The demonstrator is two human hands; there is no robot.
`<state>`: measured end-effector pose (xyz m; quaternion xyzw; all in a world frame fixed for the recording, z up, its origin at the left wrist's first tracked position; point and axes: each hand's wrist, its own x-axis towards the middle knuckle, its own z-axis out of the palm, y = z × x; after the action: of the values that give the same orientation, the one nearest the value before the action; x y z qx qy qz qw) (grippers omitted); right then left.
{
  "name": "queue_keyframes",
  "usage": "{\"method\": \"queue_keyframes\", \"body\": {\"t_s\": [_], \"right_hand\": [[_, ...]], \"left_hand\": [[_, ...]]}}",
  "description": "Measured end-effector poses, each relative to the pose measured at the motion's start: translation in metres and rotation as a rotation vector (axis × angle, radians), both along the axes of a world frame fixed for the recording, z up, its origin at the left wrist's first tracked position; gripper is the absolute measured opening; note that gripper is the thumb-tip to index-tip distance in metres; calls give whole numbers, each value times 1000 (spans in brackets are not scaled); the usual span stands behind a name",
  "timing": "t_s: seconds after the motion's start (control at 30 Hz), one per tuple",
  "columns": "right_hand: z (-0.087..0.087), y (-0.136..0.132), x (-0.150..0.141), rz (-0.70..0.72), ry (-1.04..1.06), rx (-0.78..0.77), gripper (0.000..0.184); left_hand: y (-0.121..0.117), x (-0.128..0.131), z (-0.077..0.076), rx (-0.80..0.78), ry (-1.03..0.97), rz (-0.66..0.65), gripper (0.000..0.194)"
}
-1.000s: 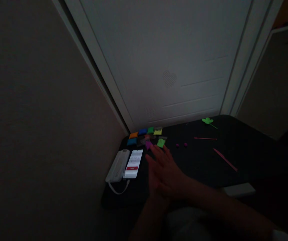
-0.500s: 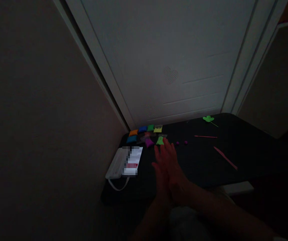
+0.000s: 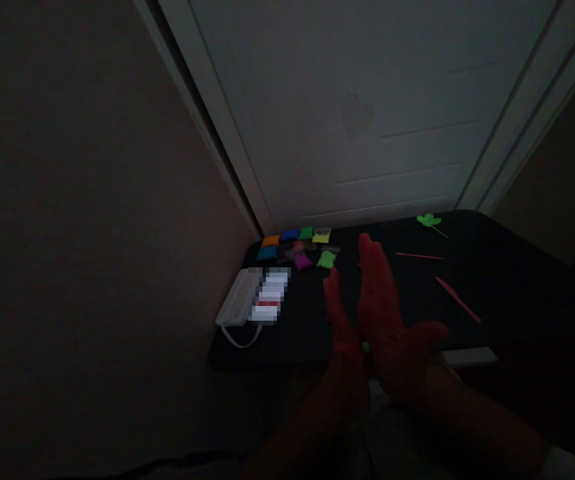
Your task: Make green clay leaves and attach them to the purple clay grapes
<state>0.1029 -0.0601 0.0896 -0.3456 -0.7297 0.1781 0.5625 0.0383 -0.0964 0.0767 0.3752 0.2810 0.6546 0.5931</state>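
Note:
A small light-green ball (image 3: pixel 366 347), looking like modelling clay, sits between the lower parts of my two palms. My left hand (image 3: pixel 346 343) is on edge with its fingers stretched out, on the left of the ball. Facing it, my right hand (image 3: pixel 385 313) is flat with long fingers and the thumb spread out to the right. The fingertips of the two hands are apart. Past the right hand's fingers a purple ball (image 3: pixel 360 265) is partly hidden. Another bit of purple (image 3: pixel 327 319) shows beside my left fingers.
On the dark table (image 3: pixel 307 347) lie several small coloured packets, among them a light-green one (image 3: pixel 326 260) and a purple one (image 3: pixel 302 262). A white case (image 3: pixel 240 297) with a strap is at the left. Rightward are a green flower shape (image 3: pixel 428 221), a thin pink stick (image 3: pixel 420 256) and a pink knife-like tool (image 3: pixel 457 300).
My hands, pressed together before, have parted at the fingers, and the green ball now shows between them. The right thumb has swung out to the right. The view has shifted a little.

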Motion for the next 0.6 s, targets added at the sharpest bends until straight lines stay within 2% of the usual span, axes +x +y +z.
{"method": "queue_keyframes", "body": {"t_s": [0.1, 0.27, 0.37, 0.43, 0.53, 0.6], "right_hand": [[4, 2, 0, 3, 4, 14, 67], [6, 2, 1, 47, 86, 11, 80], [7, 2, 2, 22, 61, 13, 81], [7, 4, 4, 27, 31, 15, 80], [5, 6, 7, 42, -15, 18, 78], [2, 6, 9, 35, -144, 57, 73]], "left_hand": [[4, 6, -12, 108, -4, 131, 62], [4, 10, -18, 119, 79, 79, 71], [3, 10, -17, 177, 98, 116, 69], [2, 10, -15, 203, 111, 81, 68], [0, 8, -9, 204, 78, -41, 69], [-1, 6, -3, 167, 58, -70, 72]]}}
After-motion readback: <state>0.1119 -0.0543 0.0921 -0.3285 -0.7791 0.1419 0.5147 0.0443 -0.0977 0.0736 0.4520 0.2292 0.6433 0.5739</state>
